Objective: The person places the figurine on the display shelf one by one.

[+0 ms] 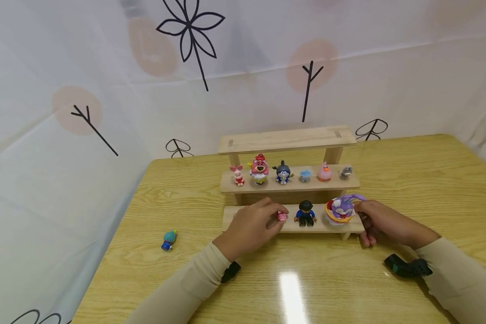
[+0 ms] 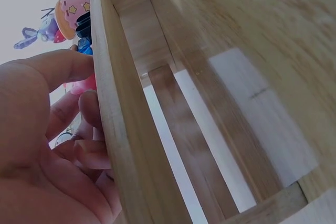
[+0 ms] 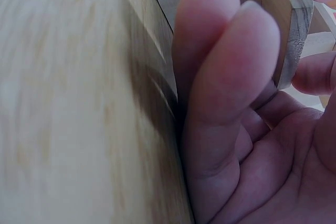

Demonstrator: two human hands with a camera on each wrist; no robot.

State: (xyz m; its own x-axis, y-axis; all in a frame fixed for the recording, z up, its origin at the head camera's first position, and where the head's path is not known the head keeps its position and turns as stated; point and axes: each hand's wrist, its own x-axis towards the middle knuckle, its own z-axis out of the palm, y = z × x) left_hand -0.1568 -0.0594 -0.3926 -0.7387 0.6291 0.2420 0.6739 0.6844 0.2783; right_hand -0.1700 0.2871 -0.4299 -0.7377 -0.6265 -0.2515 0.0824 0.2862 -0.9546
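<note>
On the lowest step of a wooden display shelf (image 1: 287, 182), my left hand (image 1: 249, 227) pinches a small pink figurine (image 1: 282, 217) between thumb and forefinger. In the left wrist view the pink figurine (image 2: 84, 85) shows partly behind the fingers, close to the board's edge. A seated figure in blue and black (image 1: 305, 213) is just right of it. My right hand (image 1: 382, 222) grips the right end of the lowest step, beside a purple rabbit figure in a cup (image 1: 341, 209). In the right wrist view its curled fingers (image 3: 231, 72) reach below the board end (image 3: 294, 40).
Along the middle step stand several figurines, among them a pink bear (image 1: 259, 168), a dark-haired figure (image 1: 283, 173) and a pink duck (image 1: 325, 172). A teal and blue figurine (image 1: 168, 240) lies on the wooden table (image 1: 146, 279) at left. Behind hangs a patterned cloth (image 1: 251, 90).
</note>
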